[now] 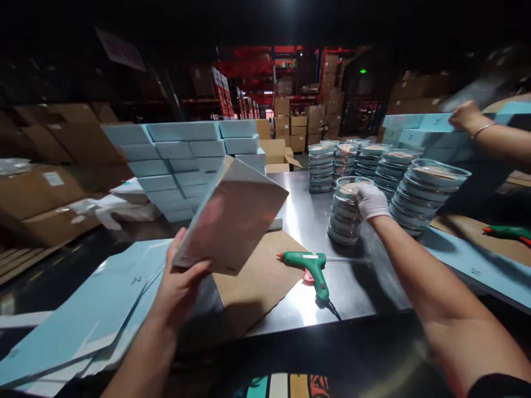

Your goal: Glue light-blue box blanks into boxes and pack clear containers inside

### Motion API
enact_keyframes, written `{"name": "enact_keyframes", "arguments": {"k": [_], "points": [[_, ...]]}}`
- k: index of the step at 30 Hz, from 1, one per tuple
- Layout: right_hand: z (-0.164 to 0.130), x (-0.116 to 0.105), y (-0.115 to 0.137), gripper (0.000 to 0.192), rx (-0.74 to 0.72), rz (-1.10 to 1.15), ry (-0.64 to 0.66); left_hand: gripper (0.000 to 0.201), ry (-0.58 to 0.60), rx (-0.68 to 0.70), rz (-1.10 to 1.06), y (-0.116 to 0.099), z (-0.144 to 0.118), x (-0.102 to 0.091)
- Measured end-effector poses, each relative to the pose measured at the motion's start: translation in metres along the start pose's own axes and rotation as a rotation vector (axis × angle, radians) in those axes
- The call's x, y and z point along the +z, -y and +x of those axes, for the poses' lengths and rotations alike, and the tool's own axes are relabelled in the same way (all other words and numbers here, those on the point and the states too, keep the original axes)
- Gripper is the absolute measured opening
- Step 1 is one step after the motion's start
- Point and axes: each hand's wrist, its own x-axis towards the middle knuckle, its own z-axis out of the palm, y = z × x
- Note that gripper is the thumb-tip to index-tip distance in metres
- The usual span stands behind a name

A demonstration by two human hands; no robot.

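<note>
Above the steel table (pixel 307 221), your left hand (pixel 180 282) held a folded blue box (pixel 230 218), fingers clamped on its lower edge; your gloved right hand (pixel 371 200) rested on the nearest stack of clear dishes (pixel 344 218), fingers closed over the top dish. Between them lay a green glue gun (pixel 311 265).

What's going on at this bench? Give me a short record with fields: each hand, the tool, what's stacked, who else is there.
left hand: holds a pale blue box tilted above the cardboard sheet
right hand: gloved, resting on top of a stack of round clear containers
tool: green glue gun lying on the metal table
stacked: finished blue boxes behind; flat blue box blanks at left
other person: a bare hand on blue boxes, far right
</note>
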Motion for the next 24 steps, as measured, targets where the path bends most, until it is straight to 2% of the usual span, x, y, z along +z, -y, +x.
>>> {"name": "enact_keyframes", "arguments": {"k": [3, 8, 12, 16, 21, 24], "points": [[-0.002, -0.003, 0.002, 0.031, -0.028, -0.019, -0.051, 0.111, 0.052, -0.141, -0.060, 0.009, -0.012, 0.008], [-0.005, -0.009, 0.003, 0.029, -0.072, -0.002, -0.083, 0.108, 0.138, -0.139, 0.052, 0.030, -0.017, 0.012], [-0.013, -0.015, 0.002, 0.026, -0.057, 0.046, -0.112, 0.105, 0.155, -0.106, 0.065, 0.048, -0.018, 0.011], [-0.018, -0.028, 0.002, 0.021, 0.033, 0.169, -0.180, 0.104, 0.157, -0.079, 0.064, 0.062, -0.019, 0.009], [-0.007, -0.049, 0.013, 0.010, 0.104, 0.394, -0.286, 0.104, 0.158, -0.068, 0.101, 0.067, -0.021, 0.011], [-0.014, -0.066, 0.025, 0.015, 0.143, 0.563, -0.330, 0.106, 0.159, -0.074, 0.116, 0.067, -0.024, 0.015]]}}
